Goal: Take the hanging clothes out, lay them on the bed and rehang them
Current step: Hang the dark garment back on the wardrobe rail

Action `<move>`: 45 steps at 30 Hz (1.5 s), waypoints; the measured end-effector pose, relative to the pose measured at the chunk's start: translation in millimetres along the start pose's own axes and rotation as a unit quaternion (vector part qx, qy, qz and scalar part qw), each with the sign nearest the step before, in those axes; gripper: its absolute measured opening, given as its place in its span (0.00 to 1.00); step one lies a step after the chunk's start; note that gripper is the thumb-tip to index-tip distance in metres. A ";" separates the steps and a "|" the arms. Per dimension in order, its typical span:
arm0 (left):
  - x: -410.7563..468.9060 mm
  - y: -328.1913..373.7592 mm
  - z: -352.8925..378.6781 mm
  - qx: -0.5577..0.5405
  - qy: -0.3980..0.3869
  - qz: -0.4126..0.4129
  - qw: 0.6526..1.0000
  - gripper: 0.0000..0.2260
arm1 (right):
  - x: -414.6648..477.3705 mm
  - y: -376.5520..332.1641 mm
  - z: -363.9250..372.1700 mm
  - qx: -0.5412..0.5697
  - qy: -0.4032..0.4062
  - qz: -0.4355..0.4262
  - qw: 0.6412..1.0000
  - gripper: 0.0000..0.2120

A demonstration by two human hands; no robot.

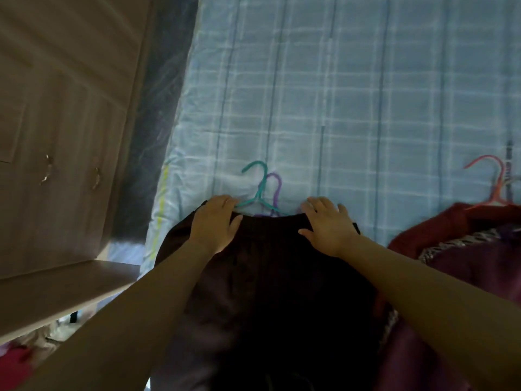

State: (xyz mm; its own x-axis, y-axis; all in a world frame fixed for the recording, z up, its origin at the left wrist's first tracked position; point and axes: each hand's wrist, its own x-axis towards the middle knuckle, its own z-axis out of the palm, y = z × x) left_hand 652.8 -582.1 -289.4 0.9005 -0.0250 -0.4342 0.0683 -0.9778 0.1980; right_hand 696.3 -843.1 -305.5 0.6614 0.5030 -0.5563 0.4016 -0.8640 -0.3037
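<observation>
Two garments lie on the bed (366,94). The dark garment (267,292) lies near the bed's left edge. The maroon garment (451,221) lies just beside it on the right, with an orange hanger (496,179) at its top.

The left hand (215,224) and right hand (328,224) are apart. Each presses flat on the dark garment's top band with fingers extended, gripping nothing.

Hazard 1: the dark cloth is close to the bed edge, so a sideways tug could slide it off.

Hazard 2: the teal hanger (260,187) and purple hanger (277,187) overlap and their hooks cross. Lifting one will probably snag the other.
</observation>
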 end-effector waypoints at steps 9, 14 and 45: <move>15.2 -7.6 16.9 0.099 -0.062 -0.001 0.993 0.23 | -2.7 2.6 10.4 0.166 0.060 0.004 0.984 0.18; -11.1 -12.7 -13.1 0.048 0.014 0.100 0.994 0.24 | -28.2 -8.4 1.2 0.125 0.096 -0.004 0.988 0.18; -565.0 -73.3 -22.9 -0.339 0.429 -0.172 0.819 0.04 | -285.7 -333.1 31.0 0.080 0.278 -0.411 0.865 0.12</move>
State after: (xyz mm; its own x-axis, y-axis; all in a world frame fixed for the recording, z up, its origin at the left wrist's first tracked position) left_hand 148.8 -491.5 -38.4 0.7284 0.6680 0.1523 0.3433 -0.5482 0.7626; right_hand 353.9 -699.7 -69.3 0.4144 0.8433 0.3423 0.8174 -0.1794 -0.5475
